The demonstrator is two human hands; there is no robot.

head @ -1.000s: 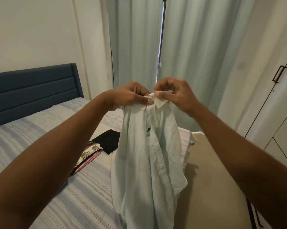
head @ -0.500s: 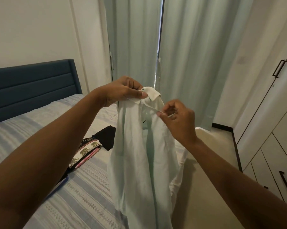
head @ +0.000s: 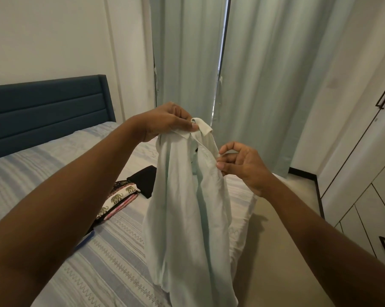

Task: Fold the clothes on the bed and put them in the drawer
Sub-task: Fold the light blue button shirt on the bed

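Pale mint shirt (head: 187, 207) hangs over the bed (head: 54, 173) edge, left hand (head: 167, 122) pinching its collar at twelve o'clock, right hand (head: 242, 165) nipping the front edge at two; I'd square both shoulders before laying it flat.

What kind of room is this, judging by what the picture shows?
Most likely a bedroom: a bed with a striped cover and a blue headboard, a white wardrobe with drawers on the right, and long curtains. The left hand and right hand hold up a pale shirt.
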